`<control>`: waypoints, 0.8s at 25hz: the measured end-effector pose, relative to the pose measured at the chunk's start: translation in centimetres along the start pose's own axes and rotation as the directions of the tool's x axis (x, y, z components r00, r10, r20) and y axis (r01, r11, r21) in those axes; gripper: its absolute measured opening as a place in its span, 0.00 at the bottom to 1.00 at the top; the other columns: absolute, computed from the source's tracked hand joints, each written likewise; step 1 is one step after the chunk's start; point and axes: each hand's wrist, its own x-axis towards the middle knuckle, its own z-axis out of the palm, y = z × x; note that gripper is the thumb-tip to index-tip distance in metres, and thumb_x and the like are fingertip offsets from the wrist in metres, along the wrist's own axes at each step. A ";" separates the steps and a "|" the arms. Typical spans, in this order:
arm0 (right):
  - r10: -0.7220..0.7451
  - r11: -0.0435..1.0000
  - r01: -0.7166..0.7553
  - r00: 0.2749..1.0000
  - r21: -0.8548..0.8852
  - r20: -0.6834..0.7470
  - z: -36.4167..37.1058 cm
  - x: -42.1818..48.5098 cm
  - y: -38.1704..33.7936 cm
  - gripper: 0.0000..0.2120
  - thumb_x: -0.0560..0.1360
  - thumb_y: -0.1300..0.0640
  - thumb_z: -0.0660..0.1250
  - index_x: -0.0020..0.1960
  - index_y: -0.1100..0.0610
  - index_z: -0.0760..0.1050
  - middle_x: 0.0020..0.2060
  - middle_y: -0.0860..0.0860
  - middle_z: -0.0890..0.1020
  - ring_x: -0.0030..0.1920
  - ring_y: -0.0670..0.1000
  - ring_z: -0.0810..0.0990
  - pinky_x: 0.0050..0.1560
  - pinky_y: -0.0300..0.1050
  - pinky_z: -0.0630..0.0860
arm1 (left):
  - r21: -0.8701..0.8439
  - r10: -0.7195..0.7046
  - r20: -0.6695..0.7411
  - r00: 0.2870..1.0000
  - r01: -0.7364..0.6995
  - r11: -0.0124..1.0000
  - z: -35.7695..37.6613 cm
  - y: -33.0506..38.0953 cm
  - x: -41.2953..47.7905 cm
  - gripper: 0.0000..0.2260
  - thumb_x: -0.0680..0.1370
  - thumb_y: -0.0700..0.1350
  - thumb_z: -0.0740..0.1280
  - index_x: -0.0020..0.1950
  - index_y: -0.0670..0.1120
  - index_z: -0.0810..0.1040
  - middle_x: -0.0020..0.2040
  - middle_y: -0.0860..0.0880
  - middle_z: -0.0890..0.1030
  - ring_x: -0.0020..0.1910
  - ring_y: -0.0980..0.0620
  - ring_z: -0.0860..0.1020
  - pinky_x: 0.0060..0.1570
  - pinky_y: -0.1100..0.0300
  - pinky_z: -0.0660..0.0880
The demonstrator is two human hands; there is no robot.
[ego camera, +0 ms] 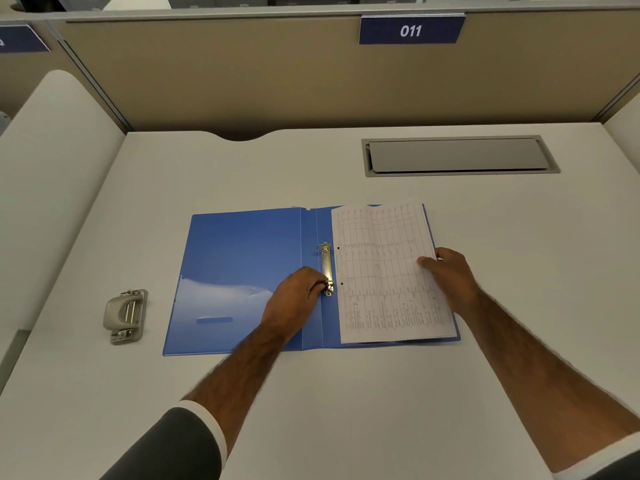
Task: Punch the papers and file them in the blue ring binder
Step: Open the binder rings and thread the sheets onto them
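The blue ring binder (242,271) lies open on the surface (346,393), and the punched papers (384,271) rest on its right half. The left hand (294,299) pinches the ring mechanism (326,268); the right hand (450,278) grips the sheets' outer edge. Best to spread the rings fully, then line up both holes — no forcing. The hole punch (125,315) sits left of the binder; a cubicle partition (242,81) tagged 011 stands behind.

A pale grey desk (346,410) fills the view. A closed grey cable hatch (457,155) is set near its far right corner. Beige partition panels (242,81) stand behind, bearing a blue sign (411,30) reading 011.
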 end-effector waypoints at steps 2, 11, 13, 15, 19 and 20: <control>0.009 0.998 -0.014 0.997 -0.059 -0.074 0.0 -0.3 -0.1 0.16 0.79 0.46 0.66 0.56 0.59 0.76 0.54 0.56 0.82 0.50 0.56 0.81 0.53 0.52 0.78 | -0.002 0.013 -0.014 1.000 -0.013 1.000 0.0 0.1 -0.1 0.10 0.82 0.45 0.62 0.60 0.43 0.77 0.56 0.46 0.80 0.51 0.56 0.74 0.53 0.66 0.68; -0.574 0.598 0.544 0.803 -0.588 0.159 8.2 -7.4 -2.4 0.07 0.81 0.57 0.61 0.51 0.55 0.78 0.45 0.50 0.80 0.44 0.50 0.78 0.46 0.45 0.78 | -0.016 0.016 -0.069 0.997 -0.018 1.000 0.1 0.1 -0.4 0.10 0.82 0.47 0.62 0.61 0.46 0.78 0.54 0.52 0.79 0.50 0.58 0.74 0.54 0.66 0.69; -0.560 0.404 0.651 0.732 -0.643 0.389 11.6 -8.5 -3.0 0.07 0.80 0.60 0.62 0.54 0.57 0.78 0.47 0.54 0.80 0.47 0.53 0.80 0.46 0.49 0.79 | -0.020 0.025 -0.081 0.996 -0.027 0.999 0.2 0.1 -0.6 0.08 0.82 0.46 0.61 0.58 0.47 0.78 0.52 0.52 0.78 0.49 0.57 0.74 0.53 0.66 0.70; -0.505 0.303 0.668 0.717 -0.680 0.479 13.3 -8.9 -3.7 0.10 0.79 0.62 0.65 0.60 0.58 0.76 0.52 0.56 0.79 0.51 0.56 0.80 0.49 0.49 0.78 | -0.036 0.001 -0.084 0.996 -0.004 0.999 0.3 0.1 -0.7 0.08 0.83 0.45 0.59 0.57 0.49 0.77 0.51 0.53 0.77 0.48 0.56 0.74 0.53 0.65 0.70; -0.501 0.297 0.637 0.738 -0.712 0.452 13.6 -8.2 -4.2 0.16 0.80 0.61 0.65 0.67 0.59 0.71 0.58 0.57 0.79 0.54 0.56 0.80 0.54 0.48 0.77 | -0.023 0.016 -0.113 0.994 -0.019 1.000 0.5 0.1 -0.5 0.08 0.83 0.45 0.59 0.55 0.48 0.78 0.51 0.51 0.79 0.48 0.55 0.76 0.52 0.65 0.70; -0.492 0.291 0.628 0.745 -0.722 0.450 13.4 -8.0 -4.2 0.16 0.80 0.61 0.65 0.67 0.59 0.71 0.58 0.57 0.79 0.54 0.56 0.80 0.53 0.48 0.77 | -0.019 0.027 -0.116 0.993 -0.029 0.999 0.5 0.0 -0.4 0.08 0.83 0.45 0.60 0.55 0.48 0.79 0.52 0.50 0.80 0.48 0.55 0.75 0.52 0.65 0.70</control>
